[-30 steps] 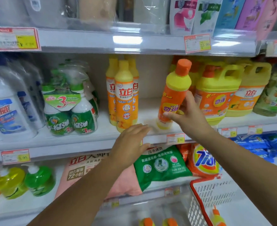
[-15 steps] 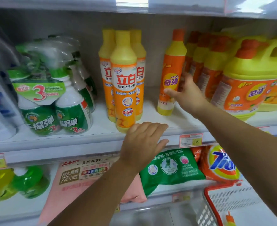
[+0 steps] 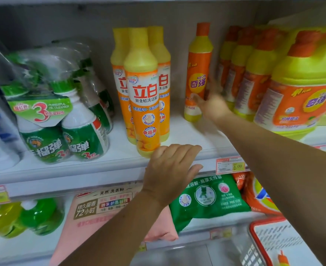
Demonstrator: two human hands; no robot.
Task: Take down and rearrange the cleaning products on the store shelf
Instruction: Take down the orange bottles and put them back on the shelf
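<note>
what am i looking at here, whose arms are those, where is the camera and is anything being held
No machine here. One camera sits on a person's head and looks forward and down, so the two arms are that person's own. They face a store shelf of cleaning products: wrapped green spray bottles on the left, three yellow-capped bottles in the middle, an orange bottle standing upright to their right, then a large yellow jug. The left hand lies open by the shelf's front edge and holds nothing. The right hand is at the orange bottle, but it is blurred, so I cannot tell whether it grips it. A red-rimmed basket shows at the lower right.
</note>
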